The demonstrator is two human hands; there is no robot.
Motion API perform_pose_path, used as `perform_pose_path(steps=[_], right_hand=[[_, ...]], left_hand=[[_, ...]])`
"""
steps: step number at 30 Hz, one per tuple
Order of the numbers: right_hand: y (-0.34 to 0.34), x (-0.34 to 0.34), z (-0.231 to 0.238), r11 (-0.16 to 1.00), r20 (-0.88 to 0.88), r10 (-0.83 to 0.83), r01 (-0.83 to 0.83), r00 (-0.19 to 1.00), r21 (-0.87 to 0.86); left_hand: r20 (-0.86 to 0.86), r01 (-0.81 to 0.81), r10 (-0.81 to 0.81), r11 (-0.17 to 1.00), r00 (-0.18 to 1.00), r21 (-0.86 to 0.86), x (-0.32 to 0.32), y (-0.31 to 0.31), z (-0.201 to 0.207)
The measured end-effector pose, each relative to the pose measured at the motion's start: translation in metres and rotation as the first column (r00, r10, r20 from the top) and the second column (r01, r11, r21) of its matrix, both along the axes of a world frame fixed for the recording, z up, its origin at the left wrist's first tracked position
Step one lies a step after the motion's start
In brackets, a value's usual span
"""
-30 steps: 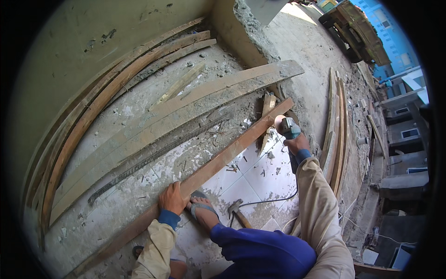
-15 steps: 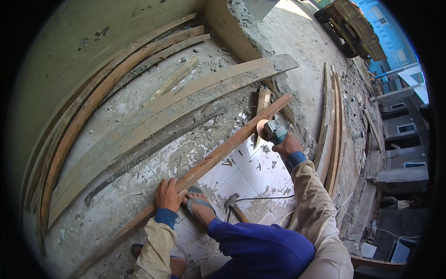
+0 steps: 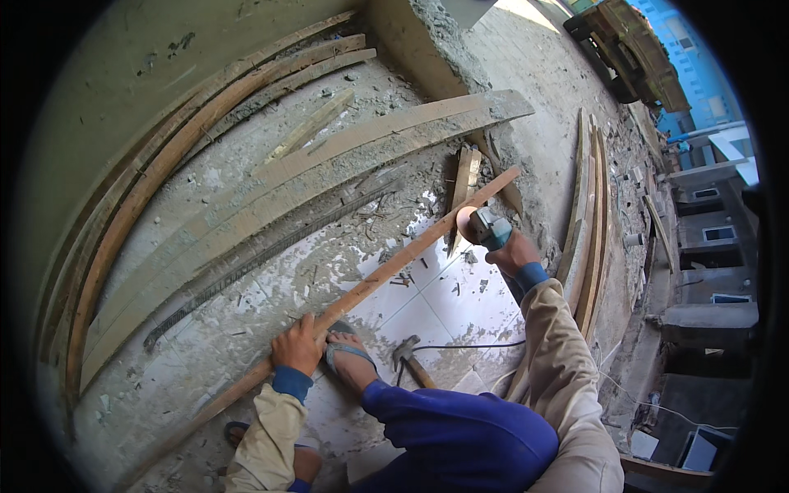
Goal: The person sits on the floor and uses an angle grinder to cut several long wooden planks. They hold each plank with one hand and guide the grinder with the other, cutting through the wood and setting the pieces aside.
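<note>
A long, narrow wooden beam [image 3: 393, 264] runs slantwise from the lower left to the upper right. My left hand [image 3: 297, 343] grips it near my sandalled foot [image 3: 352, 361], fingers closed over the wood. In my right hand [image 3: 516, 251] is an angle grinder [image 3: 494, 232] with a round, pinkish disc. The disc is at the beam's near side, close to the far end; whether it touches the wood I cannot tell. Under that end lies a short wood block [image 3: 465, 181].
A hammer [image 3: 412, 361] lies right of my foot, near a dark cord [image 3: 464, 346]. Broad dusty planks [image 3: 329, 160] and curved-looking beams [image 3: 173, 152] lie along the left wall. More boards [image 3: 590, 230] are at right. Rubble and nails litter the tiles; a truck [image 3: 629, 53] stands far off.
The beam has rolled a little, showing a narrower face now. The grinder has shifted slightly right and down, its disc still beside the wood. My left hand keeps its grip.
</note>
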State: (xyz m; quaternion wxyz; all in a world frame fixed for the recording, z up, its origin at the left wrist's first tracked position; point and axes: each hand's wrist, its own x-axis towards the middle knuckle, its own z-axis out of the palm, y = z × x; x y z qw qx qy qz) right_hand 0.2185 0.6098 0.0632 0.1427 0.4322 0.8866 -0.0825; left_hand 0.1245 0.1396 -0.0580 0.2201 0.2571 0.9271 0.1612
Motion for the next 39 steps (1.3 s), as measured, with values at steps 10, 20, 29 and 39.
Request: perform_pose_path(steps=[10,20,29,39], right_hand=[[-0.004,-0.009,0.007,0.998,0.013,0.011,-0.01,1.0,-0.058],[-0.004,-0.011,0.014,0.998,0.044,0.014,-0.012,0.999,-0.064],[-0.014,-0.02,0.01,0.999,0.048,0.028,-0.025,0.998,-0.048],[-0.015,-0.006,0.002,0.999,-0.071,0.017,-0.02,0.997,-0.048]], left_hand=[[-0.068,-0.033,0.037,0.997,0.997,0.064,0.01,-0.001,0.0],[-0.098,-0.027,0.04,0.991,0.994,0.129,0.011,-0.003,0.001],[-0.104,-0.034,0.051,0.985,0.993,0.167,0.012,-0.005,0.0],[-0.091,-0.038,0.049,0.992,0.995,0.121,0.012,-0.005,0.0]])
